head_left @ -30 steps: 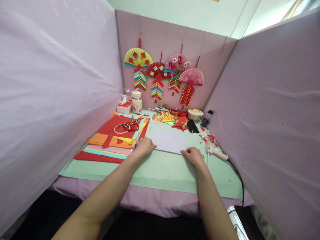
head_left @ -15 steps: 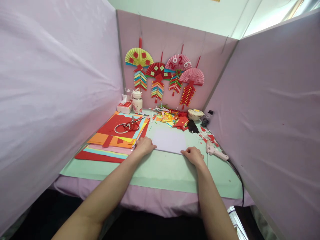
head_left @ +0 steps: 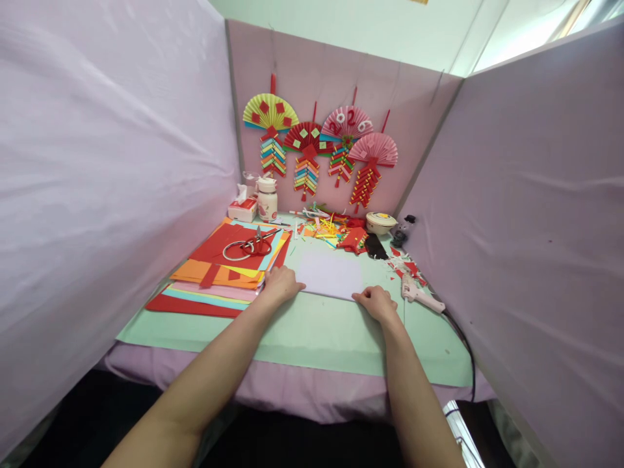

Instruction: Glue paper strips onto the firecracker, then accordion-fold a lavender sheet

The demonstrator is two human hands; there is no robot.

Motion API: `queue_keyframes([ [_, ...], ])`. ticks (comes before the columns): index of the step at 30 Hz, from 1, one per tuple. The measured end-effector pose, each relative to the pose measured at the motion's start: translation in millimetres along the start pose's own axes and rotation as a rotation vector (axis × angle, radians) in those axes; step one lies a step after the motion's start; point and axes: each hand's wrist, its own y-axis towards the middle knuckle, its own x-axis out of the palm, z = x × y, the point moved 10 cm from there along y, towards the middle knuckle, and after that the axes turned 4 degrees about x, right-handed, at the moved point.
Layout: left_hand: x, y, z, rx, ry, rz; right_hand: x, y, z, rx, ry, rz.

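Observation:
A pale lilac-white sheet or board (head_left: pixel 330 273) lies flat on the light green mat (head_left: pixel 316 338) in front of me. My left hand (head_left: pixel 283 285) pinches its near left corner, fingers closed at the edge. At the near right corner, my right hand (head_left: pixel 375 301) grips the same piece between thumb and fingers. Left of my left hand is a stack of coloured paper (head_left: pixel 195 300), with red-handled scissors (head_left: pixel 258 244) lying on top. Whether the pale piece is one sheet or several layers I cannot tell.
A glue gun (head_left: pixel 420 294) with a black cord lies at the right. Paper scraps (head_left: pixel 325 227), a lidded bowl (head_left: pixel 381 223), a bottle (head_left: pixel 267 200) and a tissue box (head_left: pixel 242 209) stand along the back. Paper fan decorations (head_left: pixel 309 140) hang on the pink rear panel; cloth walls flank both sides.

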Motion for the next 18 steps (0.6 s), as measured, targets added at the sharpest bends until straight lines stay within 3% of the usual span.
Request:
queue_keyframes([
  [18, 0.1, 2.2, 1.6, 0.007, 0.054, -0.015, -1.2, 1.1, -0.5, 0.004, -0.012, -0.005],
])
